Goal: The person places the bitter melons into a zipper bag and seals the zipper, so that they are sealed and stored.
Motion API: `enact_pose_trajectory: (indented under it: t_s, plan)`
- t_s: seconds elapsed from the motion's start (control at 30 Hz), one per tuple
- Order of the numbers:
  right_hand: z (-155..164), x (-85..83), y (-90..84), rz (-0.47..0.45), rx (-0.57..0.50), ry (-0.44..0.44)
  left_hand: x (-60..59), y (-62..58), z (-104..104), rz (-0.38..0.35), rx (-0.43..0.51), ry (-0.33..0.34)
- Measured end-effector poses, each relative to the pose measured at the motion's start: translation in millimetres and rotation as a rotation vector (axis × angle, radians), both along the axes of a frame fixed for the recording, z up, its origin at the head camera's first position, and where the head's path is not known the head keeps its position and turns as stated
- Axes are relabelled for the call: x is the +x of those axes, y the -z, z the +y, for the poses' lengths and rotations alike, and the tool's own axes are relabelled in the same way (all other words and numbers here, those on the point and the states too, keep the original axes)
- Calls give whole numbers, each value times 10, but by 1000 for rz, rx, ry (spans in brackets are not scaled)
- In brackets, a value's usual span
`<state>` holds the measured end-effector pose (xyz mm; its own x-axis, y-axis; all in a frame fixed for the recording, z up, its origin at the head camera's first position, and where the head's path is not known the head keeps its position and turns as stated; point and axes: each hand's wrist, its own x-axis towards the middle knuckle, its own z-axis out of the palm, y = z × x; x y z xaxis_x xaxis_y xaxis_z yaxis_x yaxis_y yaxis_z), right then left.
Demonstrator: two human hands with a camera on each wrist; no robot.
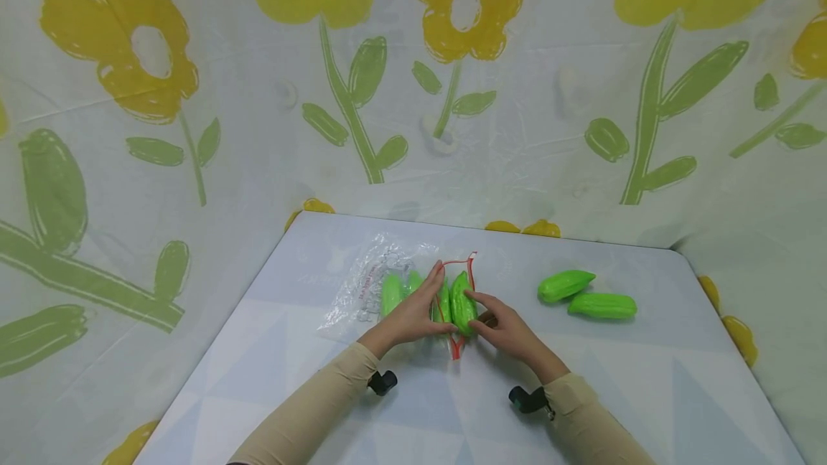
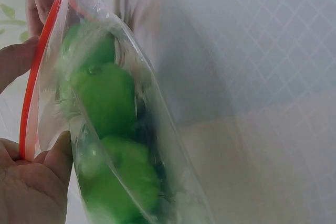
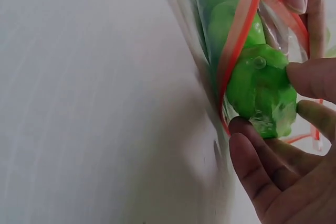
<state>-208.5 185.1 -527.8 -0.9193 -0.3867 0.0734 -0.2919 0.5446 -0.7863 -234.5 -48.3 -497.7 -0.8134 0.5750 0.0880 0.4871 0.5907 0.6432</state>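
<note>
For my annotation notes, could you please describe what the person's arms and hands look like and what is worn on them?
Both arms wear long beige sleeves reaching the wrists. The left hand and right hand are bare, without gloves; no rings show. A small black camera unit sits under each wrist, left and right.

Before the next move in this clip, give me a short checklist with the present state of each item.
1. Bag mouth open: ok. The left hand holds the red-edged mouth of the clear plastic bag apart.
2. Piece in hand held firmly: ok. The right hand grips a green toy vegetable with its fingers at the opening.
3. Piece fully inside the bag: not ok. It sits across the red rim.
4. Room left in the bag: cannot tell. Other green pieces already fill much of it.
5. Remaining pieces within sight: ok. Two green vegetables lie on the table, to the right.
</note>
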Motion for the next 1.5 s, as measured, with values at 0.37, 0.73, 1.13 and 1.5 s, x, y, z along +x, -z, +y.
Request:
enact_pose_trajectory:
  t_s: [0.37, 0.73, 1.13, 1.5]
  plan:
    - [-108, -34, 3, 1, 21, 16, -4, 6, 1, -5, 9, 3]
    - [-220, -36, -19, -19, -4, 9, 8, 2, -1, -7, 0, 8]
    - [-246, -49, -1, 0, 5, 13, 2, 17, -6, -5, 3, 6]
    - [-186, -29, 3, 23, 3, 19, 18, 4, -11, -30, -4, -13]
